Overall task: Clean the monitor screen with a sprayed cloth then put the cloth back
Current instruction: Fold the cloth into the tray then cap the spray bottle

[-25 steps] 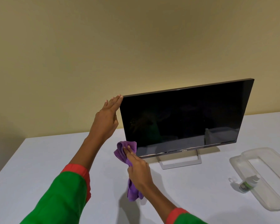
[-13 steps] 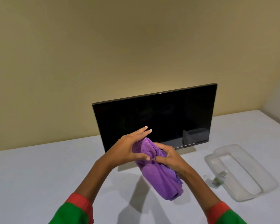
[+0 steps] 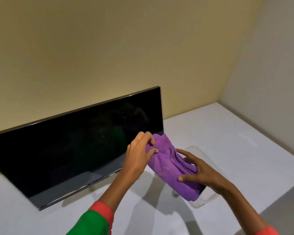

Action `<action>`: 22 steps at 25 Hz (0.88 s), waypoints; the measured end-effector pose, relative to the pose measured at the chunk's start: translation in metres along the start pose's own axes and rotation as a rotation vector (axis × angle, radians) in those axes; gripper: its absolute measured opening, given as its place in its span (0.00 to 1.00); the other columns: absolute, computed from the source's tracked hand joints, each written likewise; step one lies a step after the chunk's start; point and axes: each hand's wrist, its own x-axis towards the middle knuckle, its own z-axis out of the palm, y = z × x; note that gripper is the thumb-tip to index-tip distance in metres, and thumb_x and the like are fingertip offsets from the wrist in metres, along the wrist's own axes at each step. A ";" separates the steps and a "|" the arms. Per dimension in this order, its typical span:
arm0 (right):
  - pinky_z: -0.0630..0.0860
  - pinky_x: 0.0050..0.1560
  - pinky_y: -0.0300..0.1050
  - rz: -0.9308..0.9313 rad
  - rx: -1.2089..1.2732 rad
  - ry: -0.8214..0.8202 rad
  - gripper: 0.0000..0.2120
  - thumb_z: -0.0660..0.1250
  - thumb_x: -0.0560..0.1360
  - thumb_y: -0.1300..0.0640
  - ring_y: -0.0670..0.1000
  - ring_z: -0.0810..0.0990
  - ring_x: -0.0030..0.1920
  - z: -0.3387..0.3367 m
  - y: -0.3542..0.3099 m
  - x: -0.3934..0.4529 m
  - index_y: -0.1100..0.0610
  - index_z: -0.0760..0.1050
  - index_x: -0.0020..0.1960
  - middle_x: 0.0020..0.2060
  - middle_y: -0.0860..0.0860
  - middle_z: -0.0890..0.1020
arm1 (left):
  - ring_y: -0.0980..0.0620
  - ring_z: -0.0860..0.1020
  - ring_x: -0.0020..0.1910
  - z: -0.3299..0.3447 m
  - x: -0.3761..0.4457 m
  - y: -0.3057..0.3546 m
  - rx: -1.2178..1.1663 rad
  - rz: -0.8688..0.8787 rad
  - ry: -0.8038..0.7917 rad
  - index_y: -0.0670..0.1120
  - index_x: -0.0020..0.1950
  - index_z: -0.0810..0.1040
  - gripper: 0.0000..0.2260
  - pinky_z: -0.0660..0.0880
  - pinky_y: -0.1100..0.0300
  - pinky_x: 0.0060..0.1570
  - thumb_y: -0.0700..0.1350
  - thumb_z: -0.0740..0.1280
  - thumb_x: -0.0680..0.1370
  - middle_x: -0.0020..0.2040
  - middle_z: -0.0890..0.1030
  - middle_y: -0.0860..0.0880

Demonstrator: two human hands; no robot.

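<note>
A purple cloth [image 3: 168, 165] is bunched between both hands, held in the air to the right of the black monitor [image 3: 71, 150]. My left hand [image 3: 139, 155] pinches its upper end with thumb and fingers. My right hand [image 3: 195, 173] grips its lower part, thumb underneath and fingers on top. The monitor stands dark on the white table [image 3: 236, 141], its stand mostly hidden by my left arm. Directly below the cloth lies a clear plastic tray [image 3: 204, 200], largely covered by the cloth and my right hand.
The table meets a beige wall behind the monitor and a paler wall at the right. Its front right edge drops away near the lower right corner. The spray bottle is hidden from view.
My view has swung right, so the monitor now sits at the left. Both hands have carried the cloth to the right, over the clear tray. The spray bottle is no longer visible.
</note>
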 end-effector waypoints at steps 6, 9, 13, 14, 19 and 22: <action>0.72 0.48 0.34 0.140 -0.294 0.340 0.31 0.77 0.66 0.58 0.49 0.78 0.53 -0.067 0.064 -0.001 0.45 0.69 0.65 0.51 0.44 0.78 | 0.48 0.76 0.55 0.114 0.051 0.024 0.115 0.115 -0.314 0.46 0.62 0.74 0.14 0.72 0.59 0.55 0.41 0.65 0.76 0.62 0.71 0.47; 0.74 0.54 0.46 0.210 -0.404 0.360 0.29 0.74 0.69 0.58 0.53 0.77 0.53 -0.076 0.095 0.004 0.47 0.67 0.66 0.53 0.48 0.78 | 0.45 0.74 0.59 0.166 0.067 0.018 0.208 0.155 -0.500 0.45 0.66 0.70 0.17 0.72 0.58 0.55 0.39 0.62 0.77 0.67 0.69 0.44; 0.74 0.54 0.47 0.208 -0.530 0.258 0.22 0.65 0.75 0.58 0.55 0.78 0.53 -0.071 0.126 0.009 0.46 0.66 0.66 0.53 0.51 0.78 | 0.42 0.73 0.59 0.210 0.076 0.002 0.287 0.111 -0.659 0.43 0.63 0.72 0.15 0.72 0.52 0.56 0.37 0.59 0.77 0.66 0.70 0.42; 0.74 0.52 0.46 0.215 -0.561 0.249 0.20 0.63 0.76 0.57 0.56 0.78 0.51 -0.069 0.131 0.011 0.46 0.66 0.66 0.52 0.51 0.77 | 0.40 0.72 0.59 0.217 0.076 -0.001 0.338 0.115 -0.679 0.42 0.63 0.72 0.15 0.71 0.49 0.56 0.35 0.59 0.77 0.66 0.69 0.41; 0.74 0.45 0.45 0.257 -0.779 0.181 0.11 0.57 0.79 0.57 0.55 0.74 0.49 -0.056 0.137 0.014 0.55 0.70 0.60 0.52 0.52 0.74 | 0.41 0.71 0.58 0.238 0.073 -0.006 0.571 0.180 -0.689 0.39 0.61 0.70 0.14 0.70 0.52 0.47 0.33 0.61 0.75 0.64 0.69 0.40; 0.75 0.33 0.43 0.212 -0.983 0.139 0.16 0.76 0.59 0.63 0.53 0.77 0.40 -0.048 0.131 0.008 0.57 0.78 0.45 0.41 0.51 0.79 | 0.42 0.70 0.55 0.244 0.070 0.000 0.689 0.299 -0.643 0.39 0.55 0.71 0.13 0.61 0.54 0.41 0.29 0.59 0.72 0.62 0.69 0.40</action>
